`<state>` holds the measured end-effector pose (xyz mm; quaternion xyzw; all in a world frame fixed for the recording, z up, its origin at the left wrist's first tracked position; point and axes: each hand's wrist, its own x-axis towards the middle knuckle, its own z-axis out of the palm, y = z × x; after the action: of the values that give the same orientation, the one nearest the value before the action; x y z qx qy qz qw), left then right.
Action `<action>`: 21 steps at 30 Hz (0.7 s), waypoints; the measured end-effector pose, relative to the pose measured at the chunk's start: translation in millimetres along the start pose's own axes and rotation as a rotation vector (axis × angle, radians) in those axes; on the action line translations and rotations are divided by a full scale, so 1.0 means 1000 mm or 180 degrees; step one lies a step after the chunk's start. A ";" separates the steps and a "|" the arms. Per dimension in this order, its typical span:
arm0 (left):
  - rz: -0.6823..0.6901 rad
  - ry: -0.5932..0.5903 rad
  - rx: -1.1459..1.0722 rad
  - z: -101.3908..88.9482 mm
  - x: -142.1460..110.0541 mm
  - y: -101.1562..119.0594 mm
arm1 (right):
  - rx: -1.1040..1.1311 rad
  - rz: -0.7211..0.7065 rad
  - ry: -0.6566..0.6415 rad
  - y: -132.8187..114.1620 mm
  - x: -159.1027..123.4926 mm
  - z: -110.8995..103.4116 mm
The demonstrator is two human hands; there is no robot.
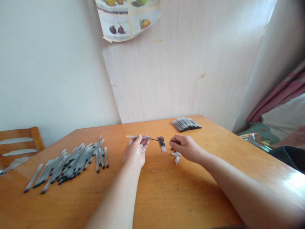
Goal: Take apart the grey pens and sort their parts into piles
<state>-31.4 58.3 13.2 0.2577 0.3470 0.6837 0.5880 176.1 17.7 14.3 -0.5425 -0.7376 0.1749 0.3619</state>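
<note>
My left hand (137, 149) pinches a translucent pen barrel (130, 136) held level above the middle of the table. A thin dark ink refill (156, 139) sticks out of the barrel's right end. Its far end reaches the closed fingertips of my right hand (183, 146), which pinch it. Between and behind my hands lies a small bundle of dark refills (161, 143) with pale ends. Small white pen parts (176, 156), perhaps caps or plugs, lie beneath my right hand, which partly hides them and some black pieces.
On the left of the wooden table (152, 197) spreads a loose pile of black-ended pens (73, 162). A neater stack of similar pens (186, 124) lies at the back right. A wooden chair (21, 143) stands at left, and a wall with a fruit poster (128, 19) rises behind.
</note>
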 end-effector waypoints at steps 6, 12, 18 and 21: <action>0.0221 0.0403 -0.0323 -0.011 0.015 0.021 | 0.0002 0.0017 0.0102 -0.002 0.000 -0.005; 0.0205 0.0465 -0.0374 -0.012 0.016 0.022 | -0.0026 0.0034 0.0092 -0.001 0.001 -0.005; 0.0223 0.0503 -0.0200 -0.012 0.015 0.020 | -0.0422 0.0210 0.0303 0.005 0.003 -0.002; 0.0210 0.0560 -0.0018 -0.012 0.014 0.020 | -0.0880 0.0383 0.0421 0.006 0.003 0.000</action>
<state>-55.7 68.5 20.7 0.2062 0.3866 0.7237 0.5332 179.5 22.5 11.3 -0.6406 -0.6955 0.0570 0.3204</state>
